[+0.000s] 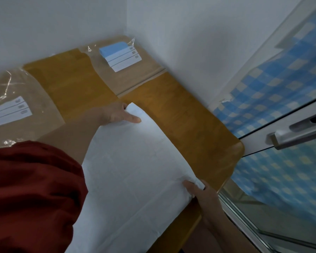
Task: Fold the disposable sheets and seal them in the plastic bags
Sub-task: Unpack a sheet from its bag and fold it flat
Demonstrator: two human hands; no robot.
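Dark red fabric sleeve (31, 194), at 8 o'clock, covering the left upper arm. Clear plastic bag with a white lined label (16, 110), flat at 9 o'clock on the yellow-brown wooden table (186, 121). Left hand (115, 114), centre, fingers closed on the far corner of the white disposable sheet (131, 176), which is spread across the table. Second clear bag with a blue-and-white label (124, 66), at 12 o'clock. Right hand (202, 192), at 4 o'clock, pinching the sheet's near right corner.

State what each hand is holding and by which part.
Both hands hold the white disposable sheet: the left hand pinches its far corner, the right hand pinches the near corner on the same edge.
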